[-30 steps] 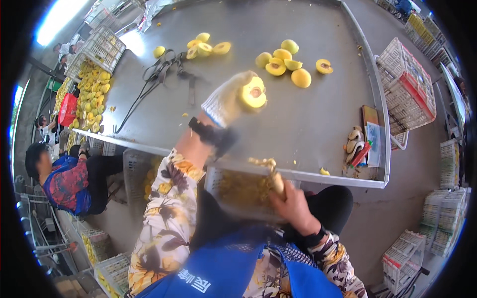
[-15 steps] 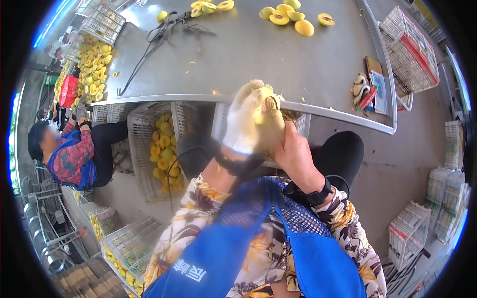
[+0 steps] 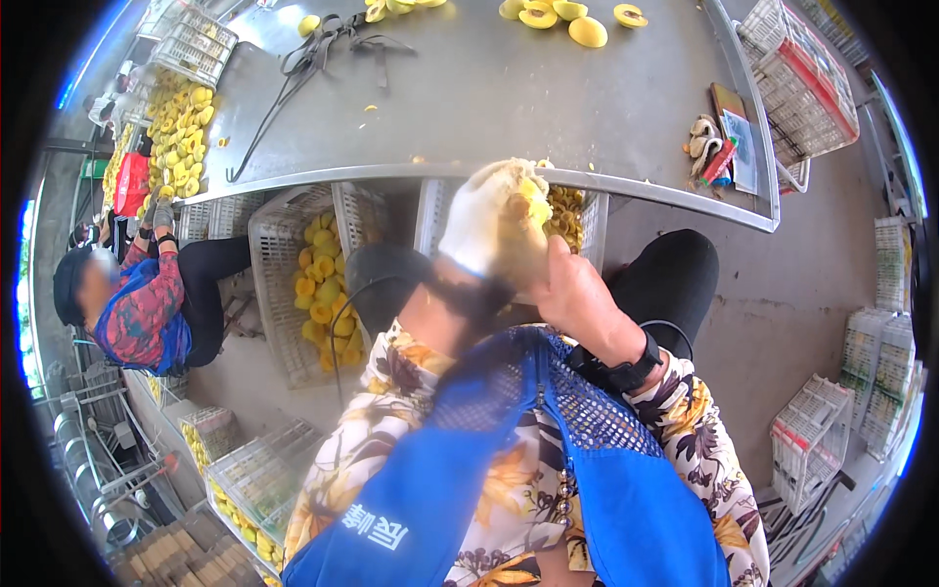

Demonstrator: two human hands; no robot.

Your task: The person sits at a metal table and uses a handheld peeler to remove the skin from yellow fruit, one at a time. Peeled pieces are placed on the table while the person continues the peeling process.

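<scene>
My left hand [image 3: 486, 217], in a white glove, grips a yellow fruit [image 3: 534, 207] close to my chest, just below the edge of the steel table [image 3: 509, 108]. My bare right hand [image 3: 572, 292] presses against the fruit from the right; whatever it holds is hidden. Cut yellow fruit halves [image 3: 572, 18] lie at the far side of the table. Under the table edge stands a white crate [image 3: 572, 217] with yellow pieces, behind my hands.
A white crate of yellow fruit [image 3: 315, 284] stands under the table on the left. A person in a blue apron [image 3: 137, 303] sits at the left. Black cords [image 3: 323, 44] lie on the table. Small tools [image 3: 709, 147] rest near its right edge. Stacked crates [image 3: 817, 73] stand right.
My hands came down from above the table to my chest, and the view tilted lower. The gloved hand still has the fruit, and my right hand has closed in against it.
</scene>
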